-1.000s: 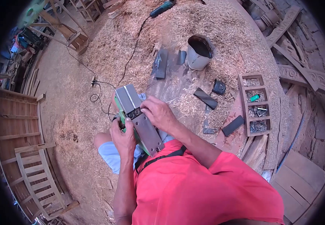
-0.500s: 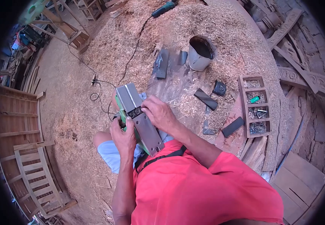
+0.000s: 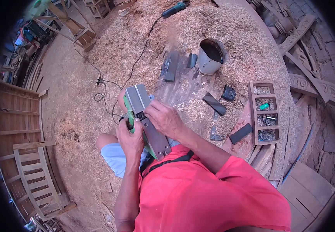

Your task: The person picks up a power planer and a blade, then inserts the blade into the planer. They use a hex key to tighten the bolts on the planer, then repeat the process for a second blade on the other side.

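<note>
An electric hand planer point(image 3: 154, 135) with a green body lies sole-up across my lap, its grey metal sole plates facing me. My left hand point(image 3: 130, 137) is wrapped round the planer's green side, thumb up near the cutter slot. Bent over that slot from the other side is my right hand point(image 3: 163, 119), fingertips closed together at the dark cutter drum point(image 3: 141, 115). Whether a small part sits between those fingertips is hidden. A black cord runs from near my left hand over the shavings.
Ahead are a bucket point(image 3: 210, 58) of dark liquid and dark flat blocks point(image 3: 171, 66). To the right, a wooden compartment box point(image 3: 255, 112) holds small hardware and a green item point(image 3: 265, 106). An angle grinder point(image 3: 175, 9) lies far ahead; a slatted wooden frame point(image 3: 32, 168) is left.
The view has shifted slightly, so the surroundings sit a little to the right. My right fingers have moved slightly over the cutter slot; my left hand keeps its hold on the planer.
</note>
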The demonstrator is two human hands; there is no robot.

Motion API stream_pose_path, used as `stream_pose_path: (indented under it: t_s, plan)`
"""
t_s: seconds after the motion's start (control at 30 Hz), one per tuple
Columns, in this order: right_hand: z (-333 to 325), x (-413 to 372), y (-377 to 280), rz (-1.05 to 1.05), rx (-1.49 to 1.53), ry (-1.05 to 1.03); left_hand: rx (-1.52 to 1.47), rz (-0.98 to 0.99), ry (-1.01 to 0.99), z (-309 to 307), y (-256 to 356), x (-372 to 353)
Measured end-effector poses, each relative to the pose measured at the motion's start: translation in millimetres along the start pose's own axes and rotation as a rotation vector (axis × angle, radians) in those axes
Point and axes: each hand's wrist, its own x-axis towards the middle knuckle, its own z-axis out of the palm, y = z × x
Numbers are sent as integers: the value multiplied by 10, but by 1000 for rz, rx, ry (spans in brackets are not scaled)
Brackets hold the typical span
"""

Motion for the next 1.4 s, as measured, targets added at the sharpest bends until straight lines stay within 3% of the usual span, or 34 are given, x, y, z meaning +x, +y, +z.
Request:
stream_pose_path:
  t_s: [0.17, 0.37, 0.5, 0.57, 0.63, 0.73, 0.77, 0.83, 0.9, 0.93, 1.03, 1.23, 1.33, 1.4]
  plan:
    - [39, -3, -15, 118, 103, 26, -39, -138, -92, -49, 62, 31]
    - [88, -36, 22, 146, 153, 13, 35, 17, 16, 6, 0, 9]
    - [218, -56, 80, 208, 199, 29, -146, -30, -47, 50, -314, 64]
    - [289, -108, 160, 101, 127, 32, -235, -85, -100, -38, -109, 39]
    - [-55, -141, 37, 229, 205, 93, -303, -141, -159, -42, -211, 87]
    - [-485, -449, 597, 256, -11, 319, -304, -118, -127, -35, -446, 139]
    - [-807, -649, 802, 446, -55, 360, -276, -122, -113, -45, -503, 144]
    - [-1521, -1126, 1290, 483, -538, 525, -280, -115, -137, -79, -495, 141]
    - [-2336, -1831, 1738, 514, -933, 433, -313, -127, -119, -74, -501, 146]
    - [-2657, -1908, 1579, 863, -1064, 439, -310, -124, -124, -77, -499, 148]
    - [-3275, -2448, 1627, 1047, -1343, 381, -305, -115, -138, -74, -452, 163]
    - [-3622, -2806, 1711, 1038, -1347, 121, -280, -159, -156, -68, -212, 150]
    - [-3651, -2802, 1694, 1026, -1377, 91, -271, -142, -160, -62, -150, 158]
    - [-3733, -2866, 1662, 892, -1323, 151, -282, -120, -133, -62, -112, 136]
